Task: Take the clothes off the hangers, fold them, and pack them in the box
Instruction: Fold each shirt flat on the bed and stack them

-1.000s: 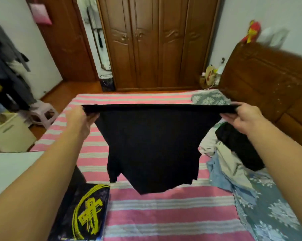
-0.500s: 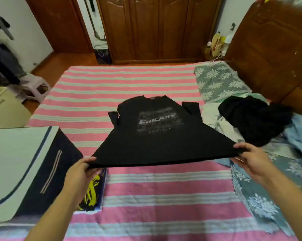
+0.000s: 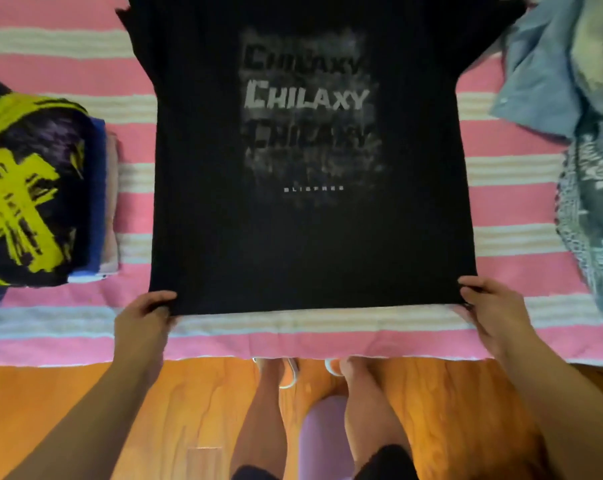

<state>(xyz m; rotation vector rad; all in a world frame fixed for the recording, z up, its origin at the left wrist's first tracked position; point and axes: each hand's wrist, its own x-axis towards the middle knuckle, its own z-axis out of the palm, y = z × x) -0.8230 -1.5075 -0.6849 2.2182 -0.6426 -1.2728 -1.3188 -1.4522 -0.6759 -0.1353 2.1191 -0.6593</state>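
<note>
Left hand (image 3: 147, 315) and right hand (image 3: 487, 306) pinch the hem corners of a black T-shirt (image 3: 310, 161) spread on the bed (image 3: 68, 64), its length running straight away from both.

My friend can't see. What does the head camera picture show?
Both hands, left hand and right hand, pinch the hem corners of a black T-shirt spread print-up on a pink striped bed. Folded clothes lie left of it.
</note>
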